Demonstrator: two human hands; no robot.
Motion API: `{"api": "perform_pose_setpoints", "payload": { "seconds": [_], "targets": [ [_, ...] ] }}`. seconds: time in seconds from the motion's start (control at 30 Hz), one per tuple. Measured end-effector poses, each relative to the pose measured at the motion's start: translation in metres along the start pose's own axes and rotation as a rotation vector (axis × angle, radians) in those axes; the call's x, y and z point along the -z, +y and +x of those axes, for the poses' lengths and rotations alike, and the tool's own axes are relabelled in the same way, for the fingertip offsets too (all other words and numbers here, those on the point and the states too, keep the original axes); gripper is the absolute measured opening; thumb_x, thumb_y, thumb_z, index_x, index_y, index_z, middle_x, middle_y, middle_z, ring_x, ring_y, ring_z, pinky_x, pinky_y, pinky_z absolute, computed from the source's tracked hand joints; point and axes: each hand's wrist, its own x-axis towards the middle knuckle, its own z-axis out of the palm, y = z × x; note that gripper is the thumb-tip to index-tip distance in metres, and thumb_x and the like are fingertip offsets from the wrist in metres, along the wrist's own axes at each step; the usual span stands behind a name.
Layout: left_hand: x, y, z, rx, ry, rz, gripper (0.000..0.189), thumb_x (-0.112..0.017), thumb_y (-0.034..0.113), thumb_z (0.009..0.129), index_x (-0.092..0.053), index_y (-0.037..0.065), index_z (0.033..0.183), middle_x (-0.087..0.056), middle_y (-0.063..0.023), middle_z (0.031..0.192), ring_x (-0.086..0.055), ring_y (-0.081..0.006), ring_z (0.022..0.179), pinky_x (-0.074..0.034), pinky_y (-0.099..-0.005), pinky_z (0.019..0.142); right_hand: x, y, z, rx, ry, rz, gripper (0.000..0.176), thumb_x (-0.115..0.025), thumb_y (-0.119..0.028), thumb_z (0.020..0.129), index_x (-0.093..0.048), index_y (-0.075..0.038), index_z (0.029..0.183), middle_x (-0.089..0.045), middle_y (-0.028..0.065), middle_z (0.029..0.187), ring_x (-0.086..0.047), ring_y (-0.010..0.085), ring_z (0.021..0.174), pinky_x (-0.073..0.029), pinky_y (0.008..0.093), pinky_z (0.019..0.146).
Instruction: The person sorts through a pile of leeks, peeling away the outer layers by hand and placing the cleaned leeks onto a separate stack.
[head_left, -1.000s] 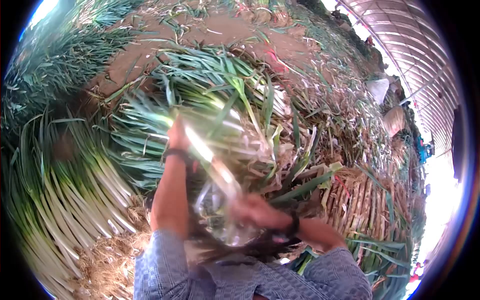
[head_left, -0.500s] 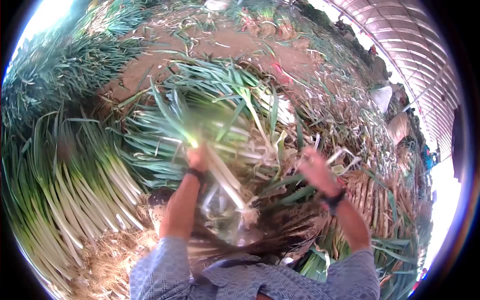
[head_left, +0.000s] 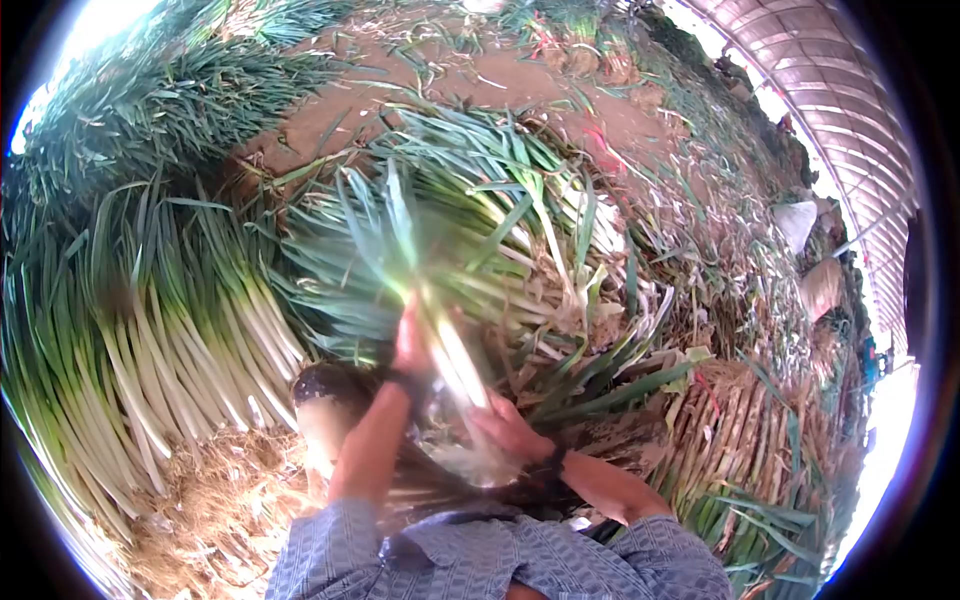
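My left hand (head_left: pixel 412 342) is closed around a large green onion (head_left: pixel 455 352), where its leaves meet the white stalk. The leaves fan out upward and look blurred, while the stalk slants down to the right. Lower down, my right hand (head_left: pixel 512 430) has its fingers closed on the stalk near the root end, which is blurred. Just beyond my hands lies a loose heap of green onions (head_left: pixel 500 225) with their leaves to the left. Clear plastic (head_left: pixel 440 435) shows below the held stalk.
Rows of green onions (head_left: pixel 190 340) lie at the left, with their tan roots (head_left: pixel 225 515) toward me. Stripped leaves (head_left: pixel 680 250) litter the ground at the right. More stalks (head_left: pixel 725 415) are piled at the lower right. A dense leafy pile (head_left: pixel 170 110) stands at the far left.
My right hand has come in from the right and closed on the stalk's lower part. My left hand keeps its hold on the green onion, whose leaves now point more upright.
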Motion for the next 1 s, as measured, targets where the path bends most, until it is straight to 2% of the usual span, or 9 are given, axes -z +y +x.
{"api": "perform_pose_setpoints", "payload": {
  "seconds": [0.1,0.23,0.3,0.43,0.63,0.67,0.83,0.9,1.0],
  "targets": [
    [0.043,-0.033,0.010,0.091,0.015,0.133,0.051,-0.056,0.050,0.094,-0.056,0.003,0.113,-0.069,-0.0164,0.092,-0.068,-0.0361,0.076,-0.059,-0.0512,0.073,0.042,0.009,0.016,-0.218,-0.308,-0.429,0.045,-0.059,-0.034,0.101,-0.057,0.000,0.131,-0.066,0.0114,0.112,-0.064,0.0168,0.090,-0.053,0.0323,0.078],
    [0.049,-0.056,-0.010,0.242,0.038,0.336,0.034,-0.064,0.029,0.093,-0.062,-0.002,0.107,-0.068,-0.0140,0.086,-0.068,-0.0285,0.072,-0.061,-0.0447,0.069,0.067,-0.045,0.043,0.180,0.047,-0.516,0.028,-0.063,-0.034,0.098,-0.060,-0.006,0.094,-0.057,0.0062,0.089,-0.058,0.0149,0.072,-0.051,0.0275,0.068],
    [0.011,-0.050,-0.031,0.201,0.024,0.389,0.031,-0.069,0.022,0.090,-0.063,-0.003,0.107,-0.069,-0.0123,0.084,-0.069,-0.0248,0.070,-0.062,-0.0418,0.066,0.082,-0.057,0.083,0.436,0.302,-0.695,0.046,-0.070,-0.029,0.094,-0.052,-0.004,0.129,-0.064,0.0124,0.110,-0.066,0.0187,0.088,-0.060,0.0301,0.071],
    [0.021,-0.076,-0.036,0.054,-0.146,0.450,0.028,-0.072,0.017,0.088,-0.065,-0.002,0.107,-0.071,-0.0128,0.089,-0.070,-0.0233,0.072,-0.062,-0.0403,0.067,0.088,-0.059,0.150,0.725,0.422,-1.168,0.036,-0.067,-0.023,0.095,-0.057,0.001,0.120,-0.068,0.0163,0.101,-0.065,0.0188,0.073,-0.058,0.0339,0.068],
    [0.016,-0.084,-0.050,0.195,0.005,0.454,0.016,-0.073,0.014,0.089,-0.066,0.002,0.096,-0.072,-0.0110,0.088,-0.070,-0.0216,0.076,-0.059,-0.0362,0.068,0.100,-0.134,0.110,0.093,0.119,-0.551,0.006,-0.059,-0.012,0.099,-0.063,-0.008,0.099,-0.063,0.0016,0.070,-0.057,0.0115,0.049,-0.044,0.0234,0.040],
    [0.016,-0.083,-0.050,0.189,0.044,0.440,0.015,-0.072,0.013,0.090,-0.065,0.002,0.098,-0.072,-0.0107,0.088,-0.070,-0.0206,0.077,-0.058,-0.0351,0.069,0.110,-0.145,0.100,0.275,0.267,-0.447,0.009,-0.055,-0.009,0.100,-0.064,-0.008,0.099,-0.060,-0.0007,0.070,-0.049,0.0057,0.043,-0.036,0.0215,0.033],
    [0.019,-0.086,-0.047,0.245,0.002,0.390,0.026,-0.074,0.016,0.089,-0.062,0.002,0.107,-0.070,-0.0106,0.091,-0.070,-0.0220,0.084,-0.058,-0.0372,0.076,0.273,-0.216,0.019,1.017,1.110,-0.129,0.009,-0.063,-0.010,0.093,-0.064,-0.006,0.102,-0.063,0.0015,0.081,-0.060,0.0110,0.066,-0.051,0.0241,0.058],
    [0.009,-0.085,-0.051,0.309,0.003,0.329,0.028,-0.073,0.017,0.089,-0.061,0.001,0.109,-0.070,-0.0116,0.094,-0.070,-0.0235,0.087,-0.058,-0.0384,0.080,0.378,-0.184,-0.015,0.848,1.336,0.052,0.013,-0.066,-0.011,0.091,-0.063,-0.003,0.102,-0.062,0.0063,0.091,-0.062,0.0172,0.079,-0.053,0.0295,0.069],
    [0.001,-0.089,-0.045,0.388,0.056,0.283,0.034,-0.069,0.017,0.091,-0.056,0.001,0.118,-0.069,-0.0139,0.103,-0.069,-0.0259,0.093,-0.057,-0.0409,0.084,0.374,-0.130,-0.017,0.451,1.334,-0.660,0.028,-0.069,-0.013,0.088,-0.062,0.002,0.110,-0.059,0.0118,0.107,-0.056,0.0249,0.107,-0.047,0.0370,0.093]
  ]
}}
